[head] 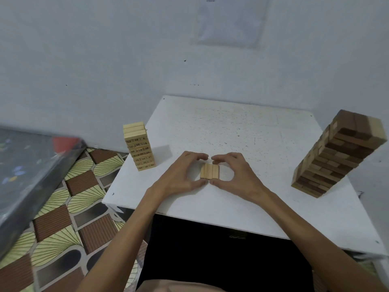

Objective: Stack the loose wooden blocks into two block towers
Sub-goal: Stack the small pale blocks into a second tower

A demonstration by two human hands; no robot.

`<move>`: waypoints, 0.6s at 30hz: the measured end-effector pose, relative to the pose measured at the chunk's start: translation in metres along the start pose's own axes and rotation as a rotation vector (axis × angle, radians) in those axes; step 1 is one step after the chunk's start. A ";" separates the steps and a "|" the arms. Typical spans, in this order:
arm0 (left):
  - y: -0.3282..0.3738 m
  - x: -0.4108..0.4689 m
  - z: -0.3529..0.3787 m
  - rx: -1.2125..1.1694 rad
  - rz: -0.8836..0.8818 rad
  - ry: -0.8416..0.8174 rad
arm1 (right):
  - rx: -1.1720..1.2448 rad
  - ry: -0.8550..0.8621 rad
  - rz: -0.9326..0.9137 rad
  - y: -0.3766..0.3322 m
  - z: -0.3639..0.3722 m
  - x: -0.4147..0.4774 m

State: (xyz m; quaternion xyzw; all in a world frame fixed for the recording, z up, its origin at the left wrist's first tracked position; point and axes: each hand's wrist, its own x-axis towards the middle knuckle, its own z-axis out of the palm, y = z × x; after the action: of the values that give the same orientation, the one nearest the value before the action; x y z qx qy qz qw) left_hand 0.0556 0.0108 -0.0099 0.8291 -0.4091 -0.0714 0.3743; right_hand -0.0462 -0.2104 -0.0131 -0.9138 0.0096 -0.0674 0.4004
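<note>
Three pale wooden blocks [209, 171] lie side by side as one flat layer near the middle of the white table [242, 131]. My left hand [181, 174] and my right hand [235, 173] curve around this layer from either side, fingertips nearly meeting behind it and thumbs in front. Whether the fingers press on the blocks I cannot tell. A light numbered block tower [139, 146] stands at the table's left edge. A taller tower of mixed dark and pale blocks [336, 153] stands at the right edge.
A white wall rises right behind the table. To the left, the floor has a patterned mat [69, 207], and a dark board [27, 171] leans there. My black-clothed lap [221, 256] sits below the table's front edge.
</note>
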 end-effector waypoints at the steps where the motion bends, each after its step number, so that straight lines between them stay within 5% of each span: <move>1: 0.000 0.000 0.000 -0.004 -0.001 0.008 | -0.003 -0.008 -0.002 -0.001 -0.002 0.001; 9: 0.004 -0.001 0.000 -0.044 -0.050 0.060 | -0.045 0.013 0.069 0.005 0.002 0.002; 18: 0.004 0.002 0.002 -0.070 0.032 0.038 | 0.037 0.023 -0.200 0.006 0.000 0.005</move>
State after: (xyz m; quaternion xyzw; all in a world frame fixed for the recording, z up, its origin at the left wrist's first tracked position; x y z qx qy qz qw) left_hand 0.0533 0.0069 -0.0084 0.8100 -0.4125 -0.0638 0.4120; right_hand -0.0410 -0.2147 -0.0168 -0.9018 -0.0786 -0.1178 0.4082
